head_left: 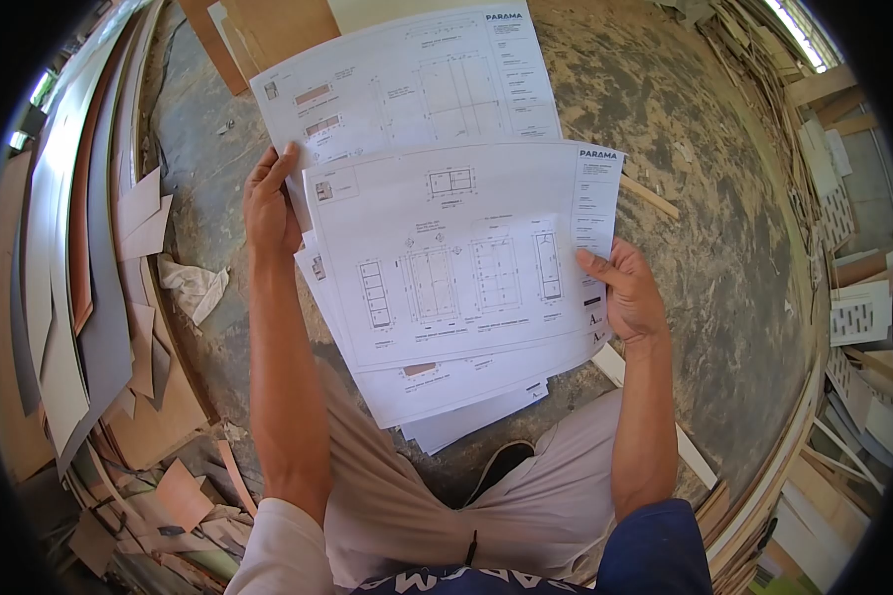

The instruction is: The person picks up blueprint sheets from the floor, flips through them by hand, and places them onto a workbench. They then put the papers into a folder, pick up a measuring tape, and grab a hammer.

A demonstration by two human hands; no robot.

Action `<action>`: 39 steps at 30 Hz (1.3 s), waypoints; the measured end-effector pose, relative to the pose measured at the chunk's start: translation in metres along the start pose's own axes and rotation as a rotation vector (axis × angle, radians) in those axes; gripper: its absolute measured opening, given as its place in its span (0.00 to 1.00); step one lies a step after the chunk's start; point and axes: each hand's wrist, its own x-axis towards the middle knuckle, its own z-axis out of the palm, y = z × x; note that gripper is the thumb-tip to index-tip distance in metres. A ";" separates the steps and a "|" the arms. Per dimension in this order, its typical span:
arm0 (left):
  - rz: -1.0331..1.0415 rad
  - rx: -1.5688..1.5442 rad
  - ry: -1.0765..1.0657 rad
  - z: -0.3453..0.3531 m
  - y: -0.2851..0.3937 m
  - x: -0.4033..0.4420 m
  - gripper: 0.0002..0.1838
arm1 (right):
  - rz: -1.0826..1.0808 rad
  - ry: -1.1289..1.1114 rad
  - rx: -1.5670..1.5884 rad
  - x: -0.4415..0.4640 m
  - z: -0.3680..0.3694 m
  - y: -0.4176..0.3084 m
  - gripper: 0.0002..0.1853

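Observation:
My left hand [272,203] is closed on the left edge of a printed drawing sheet [397,84], thumb on top. That sheet lies behind another drawing sheet [446,218], whose right edge my right hand [627,288] pinches with the thumb over the print. Line drawings of cabinets and a title column marked "PARAMA" show on both. Beneath the front sheet, more sheets [456,392] fan out toward my lap, partly covered. How many sheets each hand grips is hidden.
Board offcuts [79,228] lean along the left, with scraps [184,496] below them. Brown panels [268,40] stand ahead. A wood strip [650,196] lies on the stained concrete floor [734,297]. More offcuts [858,317] are piled at the right. My legs [556,476] are folded below the sheets.

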 end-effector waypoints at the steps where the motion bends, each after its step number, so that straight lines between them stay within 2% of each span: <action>1: 0.001 0.001 0.001 0.000 0.000 0.000 0.11 | 0.001 0.001 0.001 0.000 0.000 0.000 0.13; 28: -0.013 -0.005 -0.013 -0.004 -0.004 0.002 0.13 | 0.005 0.017 -0.021 0.004 -0.005 0.004 0.14; 39: -0.002 -0.023 0.061 0.002 -0.006 0.000 0.13 | 0.012 0.021 -0.012 0.005 -0.007 0.005 0.14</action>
